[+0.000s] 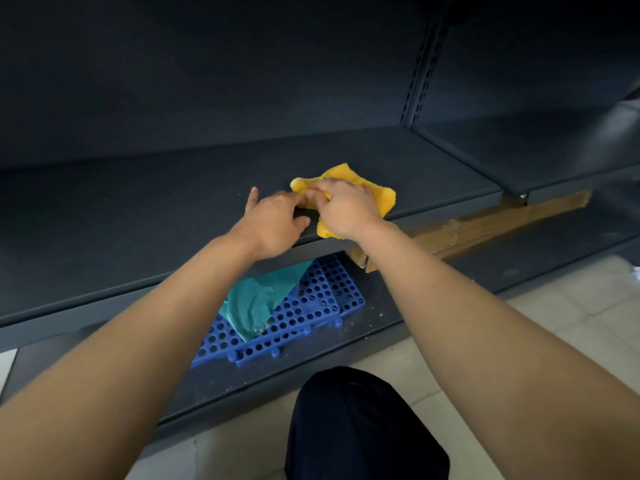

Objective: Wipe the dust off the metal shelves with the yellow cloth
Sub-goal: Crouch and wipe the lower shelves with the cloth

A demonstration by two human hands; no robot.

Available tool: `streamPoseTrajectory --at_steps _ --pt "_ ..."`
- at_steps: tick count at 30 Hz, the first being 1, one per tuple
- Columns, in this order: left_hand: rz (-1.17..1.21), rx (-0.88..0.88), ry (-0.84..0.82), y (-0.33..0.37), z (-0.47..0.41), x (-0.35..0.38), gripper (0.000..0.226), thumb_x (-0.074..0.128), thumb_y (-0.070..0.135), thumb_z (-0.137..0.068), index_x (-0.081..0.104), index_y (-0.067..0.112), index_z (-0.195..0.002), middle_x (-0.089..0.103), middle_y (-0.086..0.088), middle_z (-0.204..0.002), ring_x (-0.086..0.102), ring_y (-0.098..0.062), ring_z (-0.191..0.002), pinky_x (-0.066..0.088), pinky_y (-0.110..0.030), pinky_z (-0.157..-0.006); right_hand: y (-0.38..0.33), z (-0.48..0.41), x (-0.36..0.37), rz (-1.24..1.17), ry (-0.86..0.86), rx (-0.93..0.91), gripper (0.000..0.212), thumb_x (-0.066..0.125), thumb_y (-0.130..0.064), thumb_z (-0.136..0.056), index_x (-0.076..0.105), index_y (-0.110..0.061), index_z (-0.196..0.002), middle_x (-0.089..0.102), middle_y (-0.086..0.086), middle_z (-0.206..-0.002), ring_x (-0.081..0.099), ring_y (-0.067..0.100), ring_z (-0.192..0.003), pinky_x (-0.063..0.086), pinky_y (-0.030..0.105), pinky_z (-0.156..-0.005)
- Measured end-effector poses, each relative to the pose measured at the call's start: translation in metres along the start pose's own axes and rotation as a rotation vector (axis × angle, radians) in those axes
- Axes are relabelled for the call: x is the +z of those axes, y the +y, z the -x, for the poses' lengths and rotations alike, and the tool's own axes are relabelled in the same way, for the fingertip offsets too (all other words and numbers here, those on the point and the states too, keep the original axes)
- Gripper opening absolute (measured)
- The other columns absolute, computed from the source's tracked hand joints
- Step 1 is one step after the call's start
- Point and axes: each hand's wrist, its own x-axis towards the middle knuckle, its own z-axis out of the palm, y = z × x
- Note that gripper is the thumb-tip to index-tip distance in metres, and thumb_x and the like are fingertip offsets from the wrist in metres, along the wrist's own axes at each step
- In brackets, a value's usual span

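A yellow cloth lies crumpled on the dark grey metal shelf, one corner hanging over the front edge. My right hand presses down on the cloth with its fingers curled into the fabric. My left hand rests on the shelf just left of it, fingers spread, fingertips touching the cloth's left edge and thumb hooked over the shelf's front lip. The part of the cloth under my right hand is hidden.
Below, the bottom shelf holds blue perforated plastic mats with a teal sheet on them and a long cardboard box. A slotted upright divides this bay from the neighbouring shelf. My dark-clad knee is over the tiled floor.
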Motion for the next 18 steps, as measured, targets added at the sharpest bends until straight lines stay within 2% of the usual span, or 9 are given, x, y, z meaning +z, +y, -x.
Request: streamPoseTrajectory --at_steps 3,6,12,15,18 --pt "-0.019 0.028 -0.013 0.016 -0.013 0.008 0.040 0.045 0.033 -0.095 0.046 0.017 -0.132 0.048 -0.005 -0.137 0.040 -0.022 -0.130 -0.004 -0.044 -0.117 0.021 0.000 -0.010 -0.025 0.015 0.019 0.040 0.033 -0.040 -0.100 0.051 -0.030 -0.134 0.053 0.003 -0.137 0.046 0.025 -0.126 0.028 0.045 -0.111" --pt "-0.024 0.026 -0.014 0.033 -0.026 0.017 0.043 0.048 0.037 -0.094 0.046 0.015 -0.131 0.048 -0.007 -0.135 0.041 -0.022 -0.129 -0.004 -0.041 -0.118 0.056 -0.001 -0.024 -0.006 0.049 0.088 0.039 0.034 -0.039 -0.100 0.052 -0.028 -0.133 0.054 0.005 -0.135 0.046 0.027 -0.125 0.029 0.043 -0.111" --pt "-0.013 0.093 -0.023 0.066 -0.047 0.037 0.045 0.047 0.038 -0.094 0.045 0.015 -0.133 0.045 -0.006 -0.137 0.040 -0.021 -0.131 -0.006 -0.039 -0.118 0.130 -0.007 -0.041 0.010 0.156 0.283 0.037 0.034 -0.039 -0.100 0.054 -0.027 -0.129 0.060 0.006 -0.128 0.048 0.028 -0.122 0.023 0.045 -0.113" --pt "-0.019 0.115 -0.004 0.075 -0.054 0.044 0.045 0.047 0.036 -0.094 0.044 0.014 -0.134 0.044 -0.006 -0.138 0.038 -0.020 -0.131 -0.003 -0.039 -0.119 0.130 -0.009 -0.036 -0.021 0.206 0.294 0.036 0.035 -0.038 -0.099 0.056 -0.027 -0.127 0.062 0.004 -0.124 0.049 0.026 -0.122 0.014 0.045 -0.116" --pt "-0.027 0.121 0.008 0.075 -0.057 0.047 0.045 0.047 0.036 -0.094 0.044 0.015 -0.134 0.044 -0.005 -0.139 0.038 -0.020 -0.132 0.000 -0.041 -0.119 0.122 -0.005 -0.030 -0.025 0.236 0.237 0.035 0.036 -0.036 -0.099 0.057 -0.027 -0.126 0.058 0.002 -0.129 0.046 0.024 -0.125 0.010 0.046 -0.116"
